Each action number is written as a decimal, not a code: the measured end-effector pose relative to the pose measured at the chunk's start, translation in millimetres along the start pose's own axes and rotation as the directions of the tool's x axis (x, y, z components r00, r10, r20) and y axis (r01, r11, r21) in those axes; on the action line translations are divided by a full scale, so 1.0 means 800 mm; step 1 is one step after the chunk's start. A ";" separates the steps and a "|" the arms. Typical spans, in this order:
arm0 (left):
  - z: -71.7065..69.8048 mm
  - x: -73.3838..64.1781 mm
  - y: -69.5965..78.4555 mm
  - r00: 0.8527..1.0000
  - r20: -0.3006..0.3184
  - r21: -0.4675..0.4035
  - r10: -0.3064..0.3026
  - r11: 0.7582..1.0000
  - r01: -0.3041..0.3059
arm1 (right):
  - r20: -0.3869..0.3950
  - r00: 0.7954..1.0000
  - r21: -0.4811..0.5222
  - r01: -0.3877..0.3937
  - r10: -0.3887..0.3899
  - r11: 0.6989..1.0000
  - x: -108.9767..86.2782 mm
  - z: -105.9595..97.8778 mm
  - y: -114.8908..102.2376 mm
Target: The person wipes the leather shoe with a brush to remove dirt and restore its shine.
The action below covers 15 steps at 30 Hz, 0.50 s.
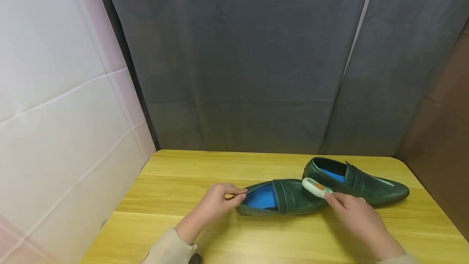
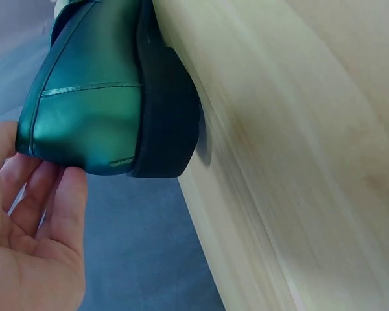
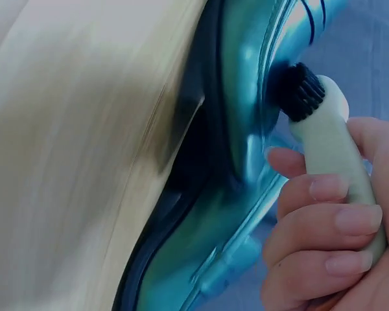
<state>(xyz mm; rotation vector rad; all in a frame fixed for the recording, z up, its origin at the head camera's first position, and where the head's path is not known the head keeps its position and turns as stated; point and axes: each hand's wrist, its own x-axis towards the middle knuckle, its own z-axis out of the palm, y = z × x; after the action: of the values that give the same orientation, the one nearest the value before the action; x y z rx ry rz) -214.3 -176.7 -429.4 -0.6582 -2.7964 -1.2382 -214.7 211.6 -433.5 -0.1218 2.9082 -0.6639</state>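
A dark green penny loafer (image 1: 302,201) with a blue insole (image 1: 260,196) lies on the table, toe to the right. My left hand (image 1: 216,201) pinches the rim of its heel between thumb and fingers; the left wrist view shows the heel (image 2: 94,126) and this hand (image 2: 42,246) close up. Over the toe, my right hand (image 1: 357,215) grips a small shoe brush (image 1: 314,188) by its pale green handle. In the right wrist view the black bristles (image 3: 301,94) face the shoe's upper; whether they touch cannot be made out.
The matching green loafer (image 1: 381,188) stands just behind and to the right, its heel close to the first shoe's toe. Beyond the wooden table (image 1: 176,199) hangs a dark grey curtain (image 1: 234,72). White panelling (image 1: 66,93) rises at the left and a brown surface (image 1: 439,141) at the right.
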 end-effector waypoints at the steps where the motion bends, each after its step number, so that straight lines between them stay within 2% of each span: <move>1: -0.001 0.001 -0.001 1.000 -0.005 0.008 -0.004 1.000 0.004 | -0.003 1.000 -0.006 -0.003 0.003 1.000 -0.001 -0.001 0.005; 8: -0.002 0.014 -0.009 0.998 -0.021 0.016 -0.054 0.998 0.054 | 0.013 1.000 -0.006 -0.026 0.026 1.000 -0.006 -0.001 0.020; 15: -0.005 0.036 -0.021 0.993 -0.018 -0.006 -0.117 0.993 0.117 | -0.028 1.000 0.005 -0.001 0.001 1.000 -0.004 0.009 0.002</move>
<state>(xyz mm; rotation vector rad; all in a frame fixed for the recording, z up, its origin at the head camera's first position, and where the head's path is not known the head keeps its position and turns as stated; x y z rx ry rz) -247.2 -179.0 -433.2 -0.4869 -2.8546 -1.2630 -210.0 210.3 -439.8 -0.1106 2.9335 -0.6776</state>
